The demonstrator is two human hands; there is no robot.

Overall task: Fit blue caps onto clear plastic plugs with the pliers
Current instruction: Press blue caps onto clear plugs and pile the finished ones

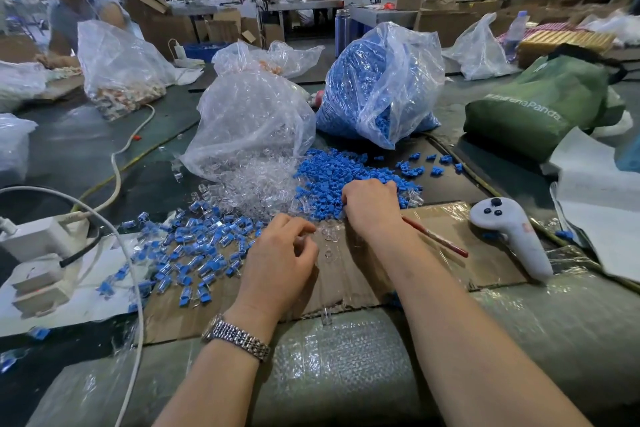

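Blue-capped finished plugs (194,246) heaped far left, out of the way. Left hand (277,263) curled over cardboard (450,253), grasp unclear. Clear plugs (256,184) and loose blue caps (332,177) piled within reach. Right hand (372,206) clasping red-handled pliers (436,237), digging into caps, probably fetching one.

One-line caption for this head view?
Right hand, pliers beneath, reaches into loose blue caps; left hand curls beside clear plugs.

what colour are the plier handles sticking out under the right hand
Red, on the pliers under the right hand; seen in the head view.
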